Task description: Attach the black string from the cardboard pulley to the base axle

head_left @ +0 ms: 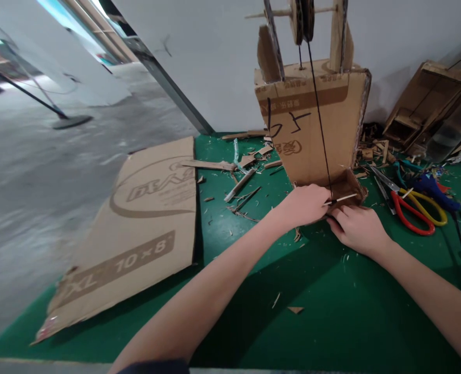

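Note:
A tall cardboard model (312, 130) stands against the wall, with a cardboard pulley wheel (301, 21) on a stick axle at its top. A dark string (319, 111) runs from the wheel down to a thin wooden stick (347, 197) above a small open cardboard tray (349, 184) at the model's foot. My left hand (310, 205) is closed in a pinch at the stick's left end, where the string meets it. Close beside it, my right hand (358, 228) has its fingers curled on the tray's front edge; its fingertips are partly hidden.
Red-and-yellow-handled scissors (413, 210) and a blue tool with a cord (435, 192) lie to the right. A large flat cardboard sheet (136, 223) overhangs the green table (261, 311) at left. Cardboard scraps (249, 161) litter the back. Another cardboard model (425, 104) leans at far right.

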`<state>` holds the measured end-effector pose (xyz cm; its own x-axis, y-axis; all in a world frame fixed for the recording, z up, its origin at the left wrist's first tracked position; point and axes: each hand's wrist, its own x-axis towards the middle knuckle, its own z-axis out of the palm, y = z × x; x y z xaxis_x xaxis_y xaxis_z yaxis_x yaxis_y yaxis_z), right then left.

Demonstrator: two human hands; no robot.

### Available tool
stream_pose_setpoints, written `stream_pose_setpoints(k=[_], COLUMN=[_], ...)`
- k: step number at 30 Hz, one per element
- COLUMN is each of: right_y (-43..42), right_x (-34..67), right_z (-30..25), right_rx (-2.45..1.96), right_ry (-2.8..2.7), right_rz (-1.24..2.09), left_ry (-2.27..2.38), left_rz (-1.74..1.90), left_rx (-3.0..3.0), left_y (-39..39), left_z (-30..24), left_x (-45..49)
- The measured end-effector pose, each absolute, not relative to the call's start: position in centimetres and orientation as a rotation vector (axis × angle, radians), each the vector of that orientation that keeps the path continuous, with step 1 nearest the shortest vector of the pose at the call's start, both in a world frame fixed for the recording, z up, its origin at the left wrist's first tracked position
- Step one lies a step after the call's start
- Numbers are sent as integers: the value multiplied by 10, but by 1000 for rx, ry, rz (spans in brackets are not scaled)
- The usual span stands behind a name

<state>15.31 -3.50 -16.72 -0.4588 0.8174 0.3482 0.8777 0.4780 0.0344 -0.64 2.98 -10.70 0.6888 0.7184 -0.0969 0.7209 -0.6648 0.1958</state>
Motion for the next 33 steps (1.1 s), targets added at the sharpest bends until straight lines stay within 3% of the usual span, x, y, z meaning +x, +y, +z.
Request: stream_pose_setpoints(k=[12,18,26,33], right_y=[-33,-30,-26,-21], right_x=[153,146,135,137], right_z=[-169,-169,-171,-171], right_rx=[-1509,-1759,-1595,-1588], right_ry=[-2288,-1841,-1452,-1438], right_rz=[-204,319,844,745], left_ry=[973,991,954,996], left_rz=[149,179,171,140], left_rx=[2474,2507,2491,2552], left_y=[40,40,44,40], left_z=[-94,-94,-101,-98], left_x=[-20,-19,-16,-18])
